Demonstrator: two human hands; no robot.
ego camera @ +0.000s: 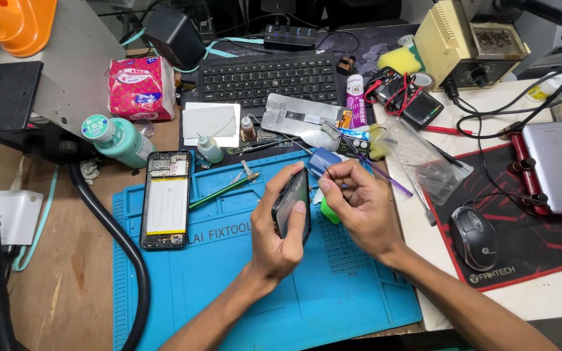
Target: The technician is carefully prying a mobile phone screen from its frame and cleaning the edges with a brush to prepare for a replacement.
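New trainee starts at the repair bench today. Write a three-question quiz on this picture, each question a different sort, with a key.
1. True or false: the left hand holds a dark phone on its edge above the blue mat.
2. Multiple choice: where does the opened phone with its insides showing lie? A) on the red mouse pad B) on the blue mat, left of the hands C) on the keyboard
3. Fill in: the right hand pinches a small tool at the phone's ____ end.

Key: 1 true; 2 B; 3 top.
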